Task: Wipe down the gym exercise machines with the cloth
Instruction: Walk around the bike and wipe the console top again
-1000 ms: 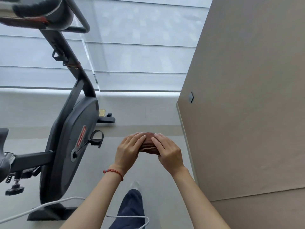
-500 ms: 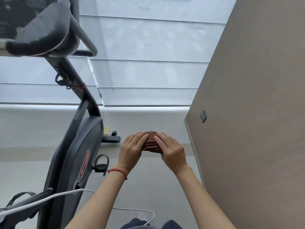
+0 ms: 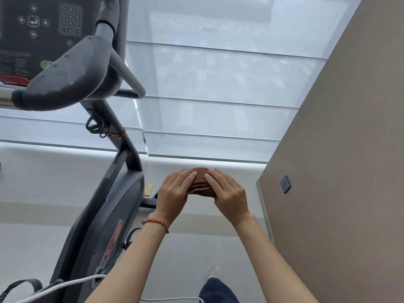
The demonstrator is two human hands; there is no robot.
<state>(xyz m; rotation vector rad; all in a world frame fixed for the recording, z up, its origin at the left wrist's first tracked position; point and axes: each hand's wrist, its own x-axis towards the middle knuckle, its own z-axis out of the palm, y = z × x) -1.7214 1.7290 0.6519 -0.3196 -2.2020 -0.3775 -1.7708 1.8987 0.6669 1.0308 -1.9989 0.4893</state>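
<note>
a: beside the exercise bike point(image 3: 98, 215), nothing is being wiped yet. the console point(image 3: 43, 29) could be missed.

b: the folded cloth point(image 3: 202, 182) is held in mid-air between the left hand point(image 3: 175, 193) and right hand point(image 3: 227, 194); it could be dropped if unfolded carelessly.

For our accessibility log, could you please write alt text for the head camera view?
Two hands, left hand and right hand, hold a folded brown cloth between them in mid-air, beside a dark grey exercise bike on the left. A beige wall stands on the right, window blinds ahead.
</note>
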